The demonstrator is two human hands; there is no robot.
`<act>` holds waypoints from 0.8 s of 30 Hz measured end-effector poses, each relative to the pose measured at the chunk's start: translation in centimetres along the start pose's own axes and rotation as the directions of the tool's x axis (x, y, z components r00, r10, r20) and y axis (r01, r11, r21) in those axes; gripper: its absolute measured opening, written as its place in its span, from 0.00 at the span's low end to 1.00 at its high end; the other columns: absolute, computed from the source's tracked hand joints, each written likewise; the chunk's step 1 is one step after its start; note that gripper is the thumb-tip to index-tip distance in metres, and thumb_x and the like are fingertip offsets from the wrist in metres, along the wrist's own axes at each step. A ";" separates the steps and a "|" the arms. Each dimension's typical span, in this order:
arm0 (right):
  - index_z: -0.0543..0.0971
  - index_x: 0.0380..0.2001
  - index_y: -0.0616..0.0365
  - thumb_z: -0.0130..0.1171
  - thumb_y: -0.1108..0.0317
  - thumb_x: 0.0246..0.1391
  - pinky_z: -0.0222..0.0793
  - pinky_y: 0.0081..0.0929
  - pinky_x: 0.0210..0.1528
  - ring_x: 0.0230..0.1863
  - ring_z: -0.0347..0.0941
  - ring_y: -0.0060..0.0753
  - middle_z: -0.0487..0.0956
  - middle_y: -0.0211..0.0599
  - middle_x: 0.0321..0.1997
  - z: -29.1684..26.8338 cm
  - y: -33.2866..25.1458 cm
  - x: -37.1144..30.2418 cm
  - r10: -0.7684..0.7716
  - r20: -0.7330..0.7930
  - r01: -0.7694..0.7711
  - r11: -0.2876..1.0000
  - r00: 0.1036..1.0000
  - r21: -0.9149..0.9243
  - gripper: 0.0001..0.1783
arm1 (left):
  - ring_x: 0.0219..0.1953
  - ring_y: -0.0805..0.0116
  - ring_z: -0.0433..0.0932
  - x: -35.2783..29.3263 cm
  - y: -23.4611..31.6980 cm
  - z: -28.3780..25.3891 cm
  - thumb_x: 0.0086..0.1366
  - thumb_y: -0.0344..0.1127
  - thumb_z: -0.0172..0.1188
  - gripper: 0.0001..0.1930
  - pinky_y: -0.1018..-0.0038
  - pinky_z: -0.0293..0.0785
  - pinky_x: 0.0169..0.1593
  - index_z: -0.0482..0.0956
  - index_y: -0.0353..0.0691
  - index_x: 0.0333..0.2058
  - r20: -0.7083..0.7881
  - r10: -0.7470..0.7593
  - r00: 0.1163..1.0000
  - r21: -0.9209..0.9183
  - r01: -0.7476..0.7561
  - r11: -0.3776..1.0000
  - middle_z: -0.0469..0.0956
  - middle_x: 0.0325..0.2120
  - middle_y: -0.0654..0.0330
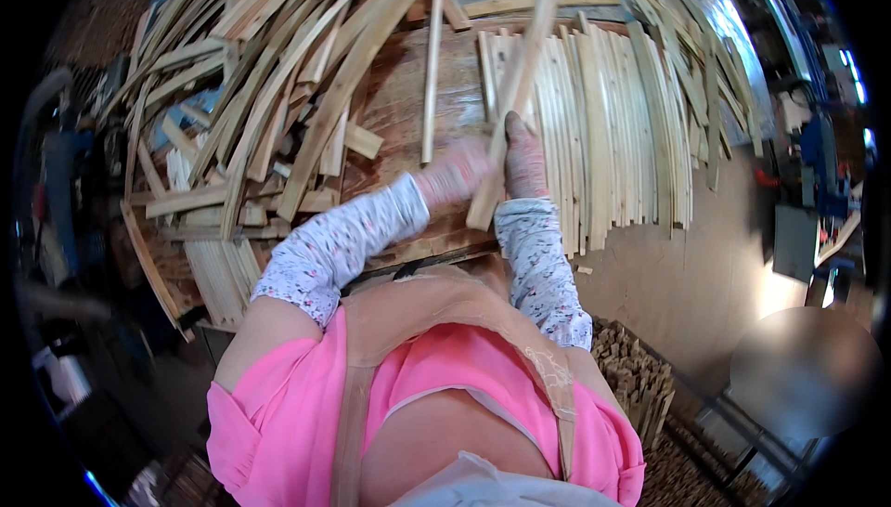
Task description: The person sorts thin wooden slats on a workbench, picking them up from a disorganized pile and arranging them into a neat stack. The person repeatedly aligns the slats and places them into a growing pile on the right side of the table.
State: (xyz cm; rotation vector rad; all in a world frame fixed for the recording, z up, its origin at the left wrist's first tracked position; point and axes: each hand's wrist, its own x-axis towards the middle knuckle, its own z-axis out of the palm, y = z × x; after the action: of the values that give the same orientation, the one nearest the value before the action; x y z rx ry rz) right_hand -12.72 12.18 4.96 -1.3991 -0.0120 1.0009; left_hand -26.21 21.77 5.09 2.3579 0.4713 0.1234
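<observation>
A pale wooden strip (532,47) slants up and away in front of me. My right hand (525,162) is closed around its lower part, the thumb lying along its face. Just left of the strip, my left hand (455,171) is smeared by motion; its fingers reach toward the strip's edge, and I cannot tell whether they touch it. Beyond and to the right, a row of narrow wooden strips (603,126) lies side by side, partly under the held one. A single thin strip (433,71) rests on the brown wooden tabletop (394,89) to the left.
A tangled heap of long wooden slats (269,61) covers the table's left side. More loose slats (710,71) lie at the far right. Bundled short sticks (640,368) stand low by my right side, beside a dark metal frame (715,405).
</observation>
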 end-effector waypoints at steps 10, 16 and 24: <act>0.80 0.63 0.55 0.68 0.62 0.53 0.63 0.49 0.72 0.69 0.68 0.56 0.78 0.48 0.65 -4.0 11.4 -7.4 -0.614 0.240 0.244 -0.079 0.752 -0.966 0.32 | 0.58 0.45 0.78 -21.2 -6.8 -6.9 0.59 0.37 0.68 0.29 0.50 0.75 0.60 0.76 0.42 0.60 -0.718 0.053 0.694 0.222 0.156 0.962 0.78 0.56 0.49; 0.72 0.72 0.49 0.67 0.61 0.54 0.59 0.47 0.75 0.71 0.65 0.57 0.72 0.49 0.72 -3.5 11.7 -7.3 -0.547 0.187 0.159 -0.100 0.816 -0.982 0.40 | 0.65 0.40 0.71 -26.3 -12.7 -12.9 0.59 0.43 0.68 0.37 0.50 0.67 0.68 0.70 0.40 0.67 -0.865 0.015 0.502 0.338 0.560 0.756 0.73 0.62 0.43; 0.71 0.71 0.61 0.62 0.65 0.66 0.67 0.37 0.72 0.69 0.73 0.49 0.77 0.53 0.68 4.7 7.9 -6.4 -0.354 0.320 0.462 0.464 0.879 -0.755 0.32 | 0.54 0.52 0.81 -24.3 -12.7 -19.6 0.64 0.48 0.65 0.30 0.56 0.78 0.55 0.75 0.47 0.63 -0.538 -0.432 0.723 0.302 0.644 0.703 0.82 0.52 0.52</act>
State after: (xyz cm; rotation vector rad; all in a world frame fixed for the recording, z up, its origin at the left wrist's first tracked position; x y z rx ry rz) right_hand -23.70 11.03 3.11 -2.0394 -1.0033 0.6501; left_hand -56.86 33.95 12.04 2.5223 1.5858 0.2741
